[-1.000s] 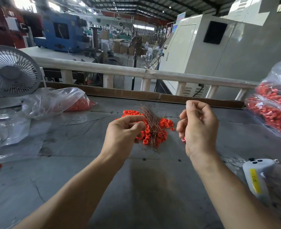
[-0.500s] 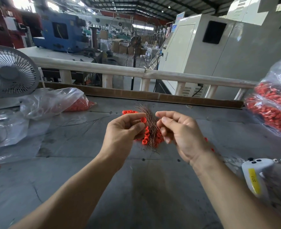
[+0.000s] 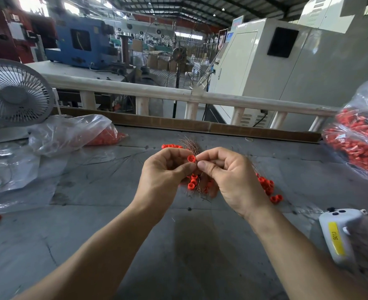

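In the head view, the left hand (image 3: 163, 172) pinches one red cap (image 3: 191, 158) between thumb and forefinger, its open mouth turned toward us. The right hand (image 3: 228, 176) meets it from the opposite side. Its thumb and forefinger are closed in a fine pinch, and the forefinger tip touches the cap rim. We judge that this pinch holds a single wire strand being fed into the cap, though the strand is too fine to resolve. Both hands hover above the table (image 3: 135, 245). Directly beyond the grip lies the copper wire bundle (image 3: 191, 142); directly beneath it, and out past the right wrist, lie the loose caps (image 3: 267, 187). Well to the right of the grip sits a full bag of caps (image 3: 360, 148). Well to the left are a second bag (image 3: 74, 133) and a desk fan (image 3: 14, 94), and a white handheld device (image 3: 339, 232) lies near the right forearm. We judge the cap to be light, small, smooth plastic that slips or rolls easily, so we hold it by its side wall and keep the mouth clear. The strand is likely thin and easily bent, so we grip it close to its tip to prevent buckling.
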Demonstrator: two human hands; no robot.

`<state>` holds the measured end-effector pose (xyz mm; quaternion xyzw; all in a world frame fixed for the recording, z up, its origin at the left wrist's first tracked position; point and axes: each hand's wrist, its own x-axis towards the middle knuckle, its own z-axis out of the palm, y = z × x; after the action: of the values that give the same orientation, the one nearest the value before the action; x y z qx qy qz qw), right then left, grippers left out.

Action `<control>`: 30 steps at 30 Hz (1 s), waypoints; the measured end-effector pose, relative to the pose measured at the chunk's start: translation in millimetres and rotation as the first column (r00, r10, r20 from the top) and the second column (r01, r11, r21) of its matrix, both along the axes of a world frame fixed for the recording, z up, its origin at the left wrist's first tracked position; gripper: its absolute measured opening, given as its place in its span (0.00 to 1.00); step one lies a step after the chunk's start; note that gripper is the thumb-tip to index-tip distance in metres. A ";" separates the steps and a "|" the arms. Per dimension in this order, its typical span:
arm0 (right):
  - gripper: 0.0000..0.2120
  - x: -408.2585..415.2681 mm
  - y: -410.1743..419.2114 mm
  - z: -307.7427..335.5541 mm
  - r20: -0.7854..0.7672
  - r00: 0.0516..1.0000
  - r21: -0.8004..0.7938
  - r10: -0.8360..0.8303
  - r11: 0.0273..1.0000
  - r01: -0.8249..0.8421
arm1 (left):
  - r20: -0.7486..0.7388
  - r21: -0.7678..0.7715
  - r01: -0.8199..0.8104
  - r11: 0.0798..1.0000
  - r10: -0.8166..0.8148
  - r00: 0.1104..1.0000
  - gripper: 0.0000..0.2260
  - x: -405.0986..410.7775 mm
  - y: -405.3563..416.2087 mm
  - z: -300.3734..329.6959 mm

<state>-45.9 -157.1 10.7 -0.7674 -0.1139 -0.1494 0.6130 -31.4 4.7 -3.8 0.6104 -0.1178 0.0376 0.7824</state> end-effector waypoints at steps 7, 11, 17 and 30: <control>0.05 1.4 -2.7 -0.5 0.017 0.998 -0.040 -0.058 0.998 0.058 | 0.008 0.016 -0.001 1.000 0.001 1.000 0.08 -2.1 0.4 2.9; 0.04 1.2 -1.8 -0.7 0.002 0.998 -0.052 -0.058 0.997 0.058 | 0.014 0.023 -0.005 1.000 0.005 1.000 0.09 -2.8 1.0 2.6; 0.03 -0.2 2.0 -1.5 -0.012 0.996 -0.023 -0.088 0.996 0.088 | 0.011 0.020 -0.020 1.000 0.020 1.000 0.08 -2.0 0.1 3.3; 0.06 -4.0 0.9 3.9 0.025 0.994 -0.046 -0.105 0.993 0.106 | 0.022 -0.014 -0.064 0.998 0.065 0.998 0.06 -1.1 1.1 4.2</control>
<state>-50.0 -156.2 14.5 -0.7848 -0.0835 -0.1876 0.5847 -32.5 5.9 0.4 0.6083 -0.1064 0.0702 0.7834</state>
